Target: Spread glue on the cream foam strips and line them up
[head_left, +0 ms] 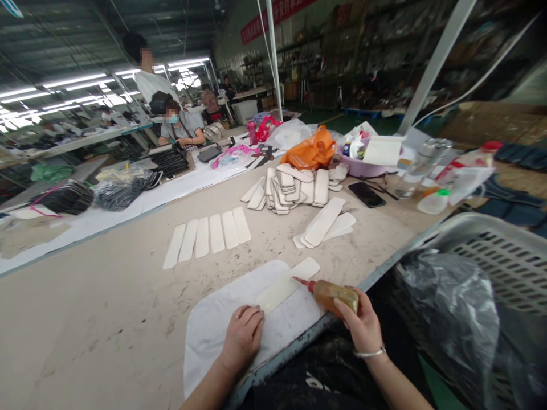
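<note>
The left hand (243, 336) presses flat on a pale strip (287, 285) (on white cloth (222, 324)); the right hand (361, 324) grips a glue bottle (331, 293).

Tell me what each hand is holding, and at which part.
The right hand grips a glue bottle around its body. The left hand holds nothing, pressing down the near end of a white strip.

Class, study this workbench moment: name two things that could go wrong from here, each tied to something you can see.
1. The right hand tips the bottle with its nozzle on the strip; glue could spill onto the cloth.
2. The left hand pins only the strip's near end, so the far end may swing.
</note>
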{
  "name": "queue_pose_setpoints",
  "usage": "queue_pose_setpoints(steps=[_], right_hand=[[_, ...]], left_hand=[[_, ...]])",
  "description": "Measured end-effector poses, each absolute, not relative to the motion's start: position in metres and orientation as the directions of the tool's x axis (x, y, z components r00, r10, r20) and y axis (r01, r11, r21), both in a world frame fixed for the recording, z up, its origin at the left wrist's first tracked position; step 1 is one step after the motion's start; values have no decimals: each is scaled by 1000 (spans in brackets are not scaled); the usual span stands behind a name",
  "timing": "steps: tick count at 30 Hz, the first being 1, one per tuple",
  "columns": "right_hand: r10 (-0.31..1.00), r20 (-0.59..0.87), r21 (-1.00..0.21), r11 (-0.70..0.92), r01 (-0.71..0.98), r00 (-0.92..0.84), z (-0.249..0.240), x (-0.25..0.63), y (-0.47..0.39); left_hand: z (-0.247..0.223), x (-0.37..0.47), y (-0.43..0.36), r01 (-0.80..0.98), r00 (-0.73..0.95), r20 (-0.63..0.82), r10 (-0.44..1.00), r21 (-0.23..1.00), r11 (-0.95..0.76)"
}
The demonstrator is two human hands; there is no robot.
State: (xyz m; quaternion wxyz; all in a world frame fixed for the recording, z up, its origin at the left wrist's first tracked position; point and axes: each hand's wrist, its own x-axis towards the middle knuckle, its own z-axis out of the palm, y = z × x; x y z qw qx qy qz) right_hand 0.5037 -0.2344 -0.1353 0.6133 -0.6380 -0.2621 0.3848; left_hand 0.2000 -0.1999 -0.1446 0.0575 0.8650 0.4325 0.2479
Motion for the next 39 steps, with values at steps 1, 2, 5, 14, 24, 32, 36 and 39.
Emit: queue_pose_setpoints(steps=[1, 2, 5, 14, 24, 32, 36, 39], right_hand=[[793, -237, -965, -125, -231, 561, -133, 506, -236], [778, -291, -941, -126, -315, 557, -131, 509, -237], [739, -372, -866, -59, -497, 561, -125, 522, -239], [693, -499, -718, 6, -697, 520, -125, 545, -244], [826, -186, -968, -61, -245, 531, -133, 525, -226], [762, 0, -1000, 7, -7, 648, -128, 520, -210], [733, -271, -917, 2, -399, 625, -124, 538, -215], [764, -354, -882, -81, -465, 540, -120, 547, -221]], left_hand=[[-143, 200, -198, 720, 509, 364, 780, 315, -618], [-141, 201, -197, 722, 517, 345, 784, 316, -615], [-135, 203, -190, 723, 548, 281, 788, 314, -615], [-126, 210, -177, 727, 618, 187, 764, 233, -646], [-132, 202, -177, 721, 628, 195, 753, 219, -658], [-131, 197, -174, 705, 617, 220, 756, 273, -655], [-118, 186, -172, 705, 579, 235, 780, 337, -625], [-96, 168, -173, 718, 490, 261, 832, 420, -555]])
